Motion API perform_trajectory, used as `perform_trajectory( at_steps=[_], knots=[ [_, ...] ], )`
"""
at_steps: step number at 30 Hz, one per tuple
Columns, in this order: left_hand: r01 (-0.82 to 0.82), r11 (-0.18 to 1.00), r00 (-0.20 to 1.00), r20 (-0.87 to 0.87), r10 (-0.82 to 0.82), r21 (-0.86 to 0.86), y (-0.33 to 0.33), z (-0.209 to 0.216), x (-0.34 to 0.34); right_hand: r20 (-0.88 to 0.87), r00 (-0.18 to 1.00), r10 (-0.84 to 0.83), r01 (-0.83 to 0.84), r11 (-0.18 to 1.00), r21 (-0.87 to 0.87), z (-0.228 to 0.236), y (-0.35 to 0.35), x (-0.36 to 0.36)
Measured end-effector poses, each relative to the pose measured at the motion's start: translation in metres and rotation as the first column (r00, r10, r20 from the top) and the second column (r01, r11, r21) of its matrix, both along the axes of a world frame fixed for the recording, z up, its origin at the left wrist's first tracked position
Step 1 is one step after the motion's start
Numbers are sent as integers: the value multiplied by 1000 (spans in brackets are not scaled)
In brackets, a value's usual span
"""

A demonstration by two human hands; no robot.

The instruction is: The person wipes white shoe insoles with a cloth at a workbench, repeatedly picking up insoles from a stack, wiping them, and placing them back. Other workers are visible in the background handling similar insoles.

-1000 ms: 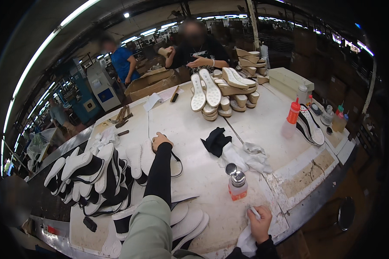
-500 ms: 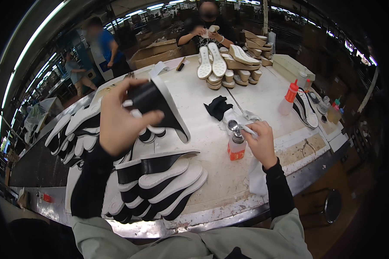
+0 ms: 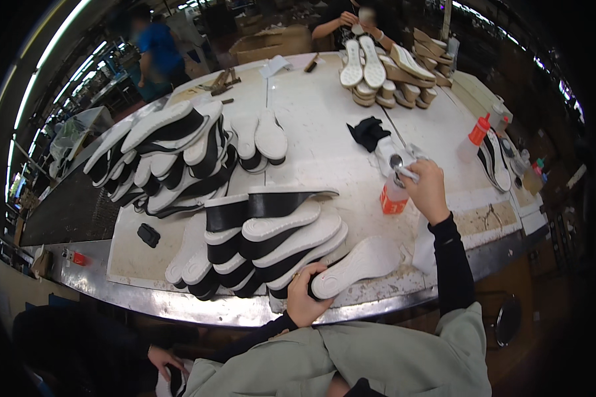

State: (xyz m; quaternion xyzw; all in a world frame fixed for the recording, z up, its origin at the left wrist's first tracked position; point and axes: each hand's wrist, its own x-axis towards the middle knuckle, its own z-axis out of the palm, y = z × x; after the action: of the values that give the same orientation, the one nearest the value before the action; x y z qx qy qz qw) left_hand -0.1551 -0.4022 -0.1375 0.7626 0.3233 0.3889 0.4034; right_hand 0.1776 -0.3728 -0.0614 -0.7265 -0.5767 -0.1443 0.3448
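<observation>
- We see tan wedge soles with white faces [image 3: 373, 63] heaped on the far side of the counter [image 3: 311, 142].
- Nearer us lies a crumpled black cloth [image 3: 369, 134].
- To our right stands a red-topped squeeze bottle [image 3: 479, 131].
- Past the far edge, we notice a cardboard box [image 3: 271, 45] and a person in blue [image 3: 157, 49].

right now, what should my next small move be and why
Perhaps bring the small white item in your right hand down toward the sole: the item is right by the top of the bottle, whose lid stands open, and your left hand already holds the sole with its white face showing.
</observation>
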Motion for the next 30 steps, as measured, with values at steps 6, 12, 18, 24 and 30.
perform_trajectory(
  at_steps=[6,12,18,24,30],
  knots=[
    [139,990,987,-86,-136,21,7,-13,3,-240,965,107,-90,993,83,27,-22,-8],
    [127,990,987,-93,-132,-55,4,-13,4,-545,733,406,-488,873,-7,19,-88,-98],
    [121,990,989,-74,-127,-77,4,-21,8,-440,810,388,-483,867,-124,-47,-72,-153],
    [110,986,993,-33,-115,-126,5,-14,7,-415,850,325,-401,909,-110,-49,-83,-142],
    [213,945,968,-76,-238,-247,30,37,-9,-522,810,268,-359,930,-79,-53,-85,-138]
  ],
)
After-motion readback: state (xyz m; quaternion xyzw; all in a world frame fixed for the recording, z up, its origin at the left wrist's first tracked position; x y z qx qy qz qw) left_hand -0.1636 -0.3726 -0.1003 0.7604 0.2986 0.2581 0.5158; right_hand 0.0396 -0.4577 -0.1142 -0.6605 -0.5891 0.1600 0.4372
